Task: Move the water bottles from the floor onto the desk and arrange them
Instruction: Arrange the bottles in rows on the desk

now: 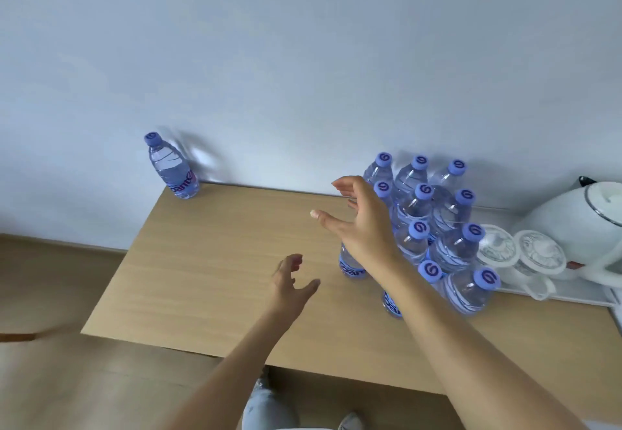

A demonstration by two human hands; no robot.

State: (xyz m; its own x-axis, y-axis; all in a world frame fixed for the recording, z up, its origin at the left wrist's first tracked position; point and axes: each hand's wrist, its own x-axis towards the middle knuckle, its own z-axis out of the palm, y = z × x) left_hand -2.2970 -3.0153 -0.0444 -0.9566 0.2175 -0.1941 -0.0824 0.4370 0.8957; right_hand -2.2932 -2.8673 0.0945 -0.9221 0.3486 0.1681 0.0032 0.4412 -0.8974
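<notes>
Several clear water bottles (447, 254) with purple caps stand packed together on the right half of the wooden desk (218, 261). One more bottle (173, 169) stands alone at the desk's far left corner, against the wall. My right hand (363, 224) hovers just left of the cluster with fingers spread, holding nothing; it hides part of the nearest bottles. My left hand (291, 281) hangs above the desk's middle, fingers relaxed and empty.
A white tray (572, 293) at the right holds a white kettle (585, 224) and two upturned glass cups (518, 254). A pale wall backs the desk. Wooden floor (50, 295) lies to the left; my jeans and shoe show below the front edge.
</notes>
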